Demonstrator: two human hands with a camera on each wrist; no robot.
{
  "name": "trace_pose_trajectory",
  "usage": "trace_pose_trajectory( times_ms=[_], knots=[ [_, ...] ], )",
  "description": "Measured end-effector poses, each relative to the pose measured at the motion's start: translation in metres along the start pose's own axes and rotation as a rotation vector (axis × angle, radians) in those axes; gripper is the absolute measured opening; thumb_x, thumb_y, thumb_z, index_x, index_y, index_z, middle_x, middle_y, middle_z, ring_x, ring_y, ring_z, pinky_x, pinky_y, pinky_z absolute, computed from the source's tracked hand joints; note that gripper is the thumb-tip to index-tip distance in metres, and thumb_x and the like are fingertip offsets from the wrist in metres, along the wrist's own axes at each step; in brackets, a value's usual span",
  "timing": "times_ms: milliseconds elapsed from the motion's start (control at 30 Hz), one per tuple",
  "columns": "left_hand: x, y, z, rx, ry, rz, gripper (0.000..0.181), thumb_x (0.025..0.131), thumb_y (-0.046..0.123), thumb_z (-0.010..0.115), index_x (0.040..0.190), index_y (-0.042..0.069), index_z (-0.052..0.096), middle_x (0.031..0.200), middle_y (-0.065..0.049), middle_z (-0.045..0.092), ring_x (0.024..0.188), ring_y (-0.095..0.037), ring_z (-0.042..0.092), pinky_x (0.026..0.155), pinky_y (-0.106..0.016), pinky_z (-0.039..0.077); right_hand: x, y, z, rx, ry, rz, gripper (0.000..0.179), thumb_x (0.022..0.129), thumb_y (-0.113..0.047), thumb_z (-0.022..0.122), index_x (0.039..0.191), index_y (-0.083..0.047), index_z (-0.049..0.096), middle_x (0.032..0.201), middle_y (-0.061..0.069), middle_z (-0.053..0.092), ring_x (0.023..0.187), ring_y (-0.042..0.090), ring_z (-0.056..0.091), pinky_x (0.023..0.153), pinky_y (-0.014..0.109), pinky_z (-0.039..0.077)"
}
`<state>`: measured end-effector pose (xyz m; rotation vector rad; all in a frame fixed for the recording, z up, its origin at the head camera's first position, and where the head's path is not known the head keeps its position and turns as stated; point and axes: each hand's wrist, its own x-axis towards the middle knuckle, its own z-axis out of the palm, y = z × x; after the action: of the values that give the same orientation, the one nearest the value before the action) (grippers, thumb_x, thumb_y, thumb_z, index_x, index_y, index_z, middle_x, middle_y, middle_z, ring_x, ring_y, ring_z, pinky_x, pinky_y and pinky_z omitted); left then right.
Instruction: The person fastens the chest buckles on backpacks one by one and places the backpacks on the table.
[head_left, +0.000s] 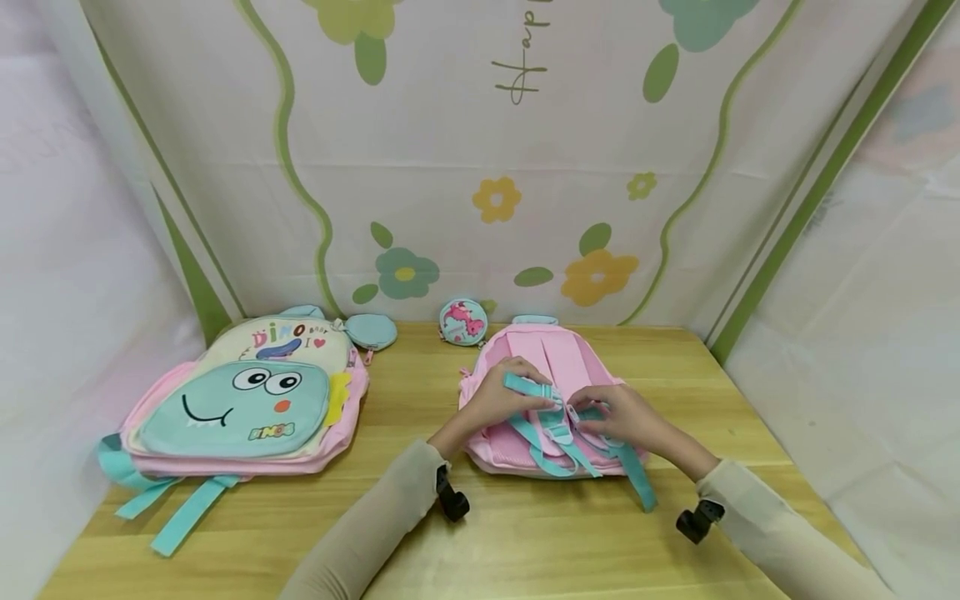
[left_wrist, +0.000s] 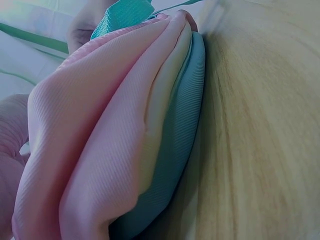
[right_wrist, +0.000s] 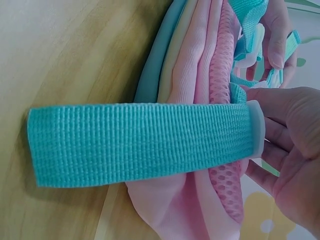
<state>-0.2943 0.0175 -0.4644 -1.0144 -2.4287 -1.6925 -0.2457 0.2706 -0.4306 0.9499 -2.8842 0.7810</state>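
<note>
A pink backpack (head_left: pixel 491 446) lies on the table with its shoulder straps facing up. My left hand (head_left: pixel 501 396) pinches a teal strap (head_left: pixel 525 385) with a light-coloured buckle piece (head_left: pixel 555 398) over the middle of the bag. Close beside it, my right hand (head_left: pixel 622 414) pinches another buckle piece (head_left: pixel 573 413) on a teal strap; the two pieces are apart. In the right wrist view a wide teal webbing end (right_wrist: pixel 140 142) hangs down in front of the bag. The left wrist view is mostly filled by the bag's pink side (left_wrist: pixel 100 130), which partly hides the fingers.
Another backpack (head_left: pixel 232 408) with a dinosaur face lies at the left, its teal straps trailing toward the front edge. Its round blue pouch (head_left: pixel 371 331) lies beside it. A round dinosaur pouch (head_left: pixel 463 322) stands behind the pink bag, before a flowered cloth backdrop (head_left: pixel 450 150).
</note>
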Motion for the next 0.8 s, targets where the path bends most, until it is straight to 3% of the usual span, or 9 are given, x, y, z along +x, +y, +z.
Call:
trace_pose_trajectory(
  times_ms=[500, 800],
  knots=[
    [-0.0011, 0.0011, -0.0011, -0.082, 0.01, 0.02, 0.026, 0.08, 0.025, 0.089, 0.102, 0.014, 0.079, 0.103, -0.002, 0.071, 0.097, -0.015, 0.063, 0.087, -0.024, 0.051, -0.0012, 0.0007, 0.0049, 0.031, 0.065, -0.076, 0.027, 0.081, -0.002, 0.084, 0.106, -0.007, 0.073, 0.101, 0.005, 0.073, 0.091, 0.025, 0.071, 0.083, 0.045, 0.059],
    [-0.0019, 0.0062, -0.0019, -0.103, 0.01, 0.049, 0.027, 0.08, 0.022, 0.089, 0.103, 0.012, 0.079, 0.102, 0.0, 0.071, 0.095, -0.008, 0.062, 0.087, -0.025, 0.053, -0.0005, -0.0007, -0.0002, 0.011, 0.147, -0.147, 0.026, 0.083, -0.002, 0.082, 0.108, -0.007, 0.075, 0.099, 0.002, 0.073, 0.089, 0.021, 0.069, 0.077, 0.039, 0.06]
  ],
)
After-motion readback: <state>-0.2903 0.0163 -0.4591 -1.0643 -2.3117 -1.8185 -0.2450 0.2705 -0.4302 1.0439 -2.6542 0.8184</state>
